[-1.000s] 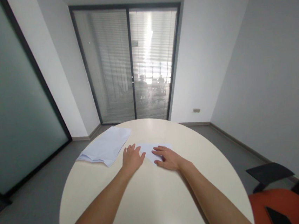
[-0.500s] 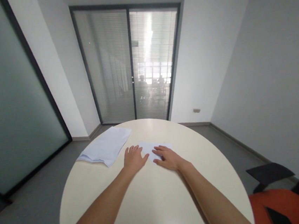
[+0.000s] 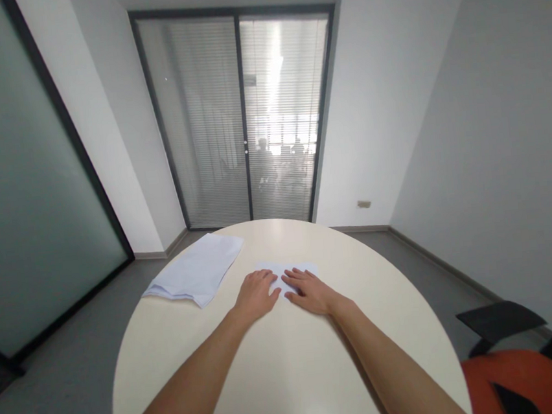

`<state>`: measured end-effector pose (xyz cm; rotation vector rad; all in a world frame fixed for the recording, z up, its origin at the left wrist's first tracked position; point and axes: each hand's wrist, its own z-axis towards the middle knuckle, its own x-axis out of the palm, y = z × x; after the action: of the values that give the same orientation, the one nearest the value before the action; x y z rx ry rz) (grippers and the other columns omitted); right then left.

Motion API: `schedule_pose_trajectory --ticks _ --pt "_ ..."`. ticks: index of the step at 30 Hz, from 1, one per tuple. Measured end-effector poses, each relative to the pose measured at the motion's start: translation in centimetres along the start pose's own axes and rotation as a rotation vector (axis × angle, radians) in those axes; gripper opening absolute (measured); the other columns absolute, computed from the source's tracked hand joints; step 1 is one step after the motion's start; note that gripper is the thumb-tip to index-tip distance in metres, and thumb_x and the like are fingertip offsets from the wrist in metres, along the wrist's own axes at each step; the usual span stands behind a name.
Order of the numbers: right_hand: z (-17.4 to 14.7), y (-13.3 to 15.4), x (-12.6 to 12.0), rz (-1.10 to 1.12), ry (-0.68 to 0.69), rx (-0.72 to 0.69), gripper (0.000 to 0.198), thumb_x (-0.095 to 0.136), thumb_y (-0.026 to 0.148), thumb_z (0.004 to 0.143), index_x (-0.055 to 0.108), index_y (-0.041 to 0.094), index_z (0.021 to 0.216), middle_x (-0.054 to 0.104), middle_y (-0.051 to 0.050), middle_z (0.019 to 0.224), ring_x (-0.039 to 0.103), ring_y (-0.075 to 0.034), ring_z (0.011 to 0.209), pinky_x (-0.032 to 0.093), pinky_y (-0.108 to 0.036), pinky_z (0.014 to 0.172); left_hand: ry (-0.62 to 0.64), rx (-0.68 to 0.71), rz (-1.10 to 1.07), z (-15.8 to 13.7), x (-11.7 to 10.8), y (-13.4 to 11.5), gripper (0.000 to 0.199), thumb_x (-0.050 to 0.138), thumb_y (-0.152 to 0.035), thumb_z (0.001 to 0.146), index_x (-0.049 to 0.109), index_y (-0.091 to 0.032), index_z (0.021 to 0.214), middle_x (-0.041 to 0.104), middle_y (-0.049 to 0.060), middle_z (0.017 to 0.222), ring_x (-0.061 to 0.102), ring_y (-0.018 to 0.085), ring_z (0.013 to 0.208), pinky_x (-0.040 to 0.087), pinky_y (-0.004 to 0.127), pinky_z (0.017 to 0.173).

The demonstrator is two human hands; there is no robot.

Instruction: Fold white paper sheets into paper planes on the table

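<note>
A small white sheet of paper (image 3: pixel 282 269) lies flat near the middle of the round table, partly covered by both hands. My left hand (image 3: pixel 256 295) rests on its left part, palm down with the fingers stretched forward. On the right part lies my right hand (image 3: pixel 311 291), its fingers spread and pointing left. A narrow gap separates the two hands, and paper shows between them. Neither hand grips anything.
A stack of larger white paper sheets (image 3: pixel 197 270) lies at the table's far left edge. The round cream table (image 3: pixel 267 377) fills the lower middle. An orange chair (image 3: pixel 521 372) with black armrests stands at the right. Beyond the table is a glass door with blinds (image 3: pixel 194 124).
My left hand has shifted slightly right, toward my right hand, and its fingers are closer together over the paper. My right hand stays in nearly the same place.
</note>
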<state>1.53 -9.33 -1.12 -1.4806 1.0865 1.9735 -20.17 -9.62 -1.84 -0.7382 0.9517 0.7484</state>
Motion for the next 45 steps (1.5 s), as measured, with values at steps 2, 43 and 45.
schedule_pose_trajectory --ticks 2,43,45 --pt "0.1 0.0 0.2 0.012 0.018 0.014 0.067 0.037 0.058 0.098 0.036 0.020 0.153 0.030 -0.012 0.158 0.023 -0.033 0.148 0.018 -0.056 0.119 0.013 -0.008 0.000 -0.1 0.2 -0.2 0.040 0.058 -0.042 0.090 0.064 -0.019 0.122 0.063 0.012 0.127 0.055 0.027 0.119 0.040 0.042 0.105" --pt "0.1 -1.0 -0.8 -0.013 -0.225 -0.128 0.031 0.060 0.034 0.089 0.073 0.019 0.113 0.070 -0.012 0.115 0.061 -0.027 0.110 0.046 -0.042 0.100 0.061 0.331 -0.102 -0.3 -1.3 -0.2 0.025 0.055 -0.028 0.091 0.072 -0.026 0.110 0.070 0.004 0.114 0.061 0.021 0.109 0.039 0.041 0.106" --pt "-0.1 -0.9 -1.1 -0.013 -0.213 -0.128 0.032 0.061 0.032 0.088 0.074 0.018 0.113 0.070 -0.013 0.113 0.061 -0.027 0.109 0.046 -0.043 0.101 0.041 0.290 -0.065 -0.3 -1.4 -0.1 0.024 0.054 -0.034 0.094 0.074 -0.024 0.104 0.071 0.004 0.111 0.062 0.022 0.108 0.035 0.044 0.108"
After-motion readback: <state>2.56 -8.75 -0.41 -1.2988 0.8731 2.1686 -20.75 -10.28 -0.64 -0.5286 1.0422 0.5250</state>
